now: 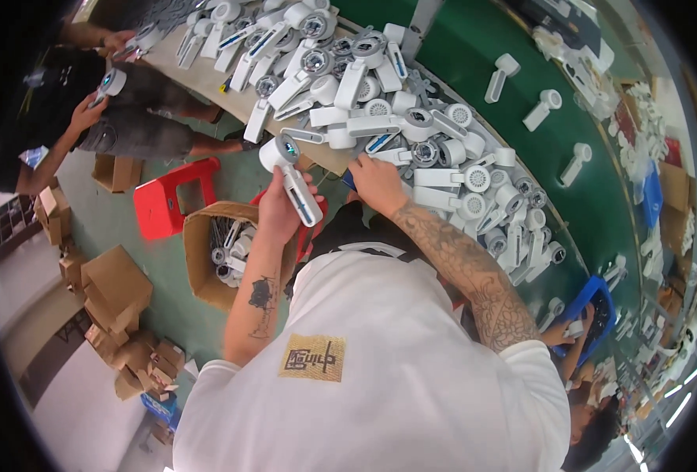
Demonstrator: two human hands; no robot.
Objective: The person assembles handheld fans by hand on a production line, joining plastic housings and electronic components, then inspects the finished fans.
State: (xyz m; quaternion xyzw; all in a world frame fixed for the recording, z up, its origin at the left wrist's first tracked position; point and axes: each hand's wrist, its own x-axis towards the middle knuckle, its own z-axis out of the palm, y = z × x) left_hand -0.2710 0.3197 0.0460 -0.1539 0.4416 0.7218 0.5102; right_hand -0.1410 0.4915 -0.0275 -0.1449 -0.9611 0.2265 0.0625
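Note:
My left hand [274,208] grips a white handheld fan [300,197], held tilted with its round head up and away from me. A dark slot with a blue strip runs along its handle, and a small part on the head is lit. My right hand [378,182] is at the table edge, fingers curled in, beside a heap of similar white handheld fans [423,153]. A bit of dark blue shows by its fingertips; what they hold, if anything, is hidden.
Below left stands a cardboard box [199,267] with white parts inside, near a red plastic stool [160,206]. A co-worker [73,118] at far left holds another fan. Single fans lie along a green conveyor belt [474,47]; a blue crate [596,303] is at right.

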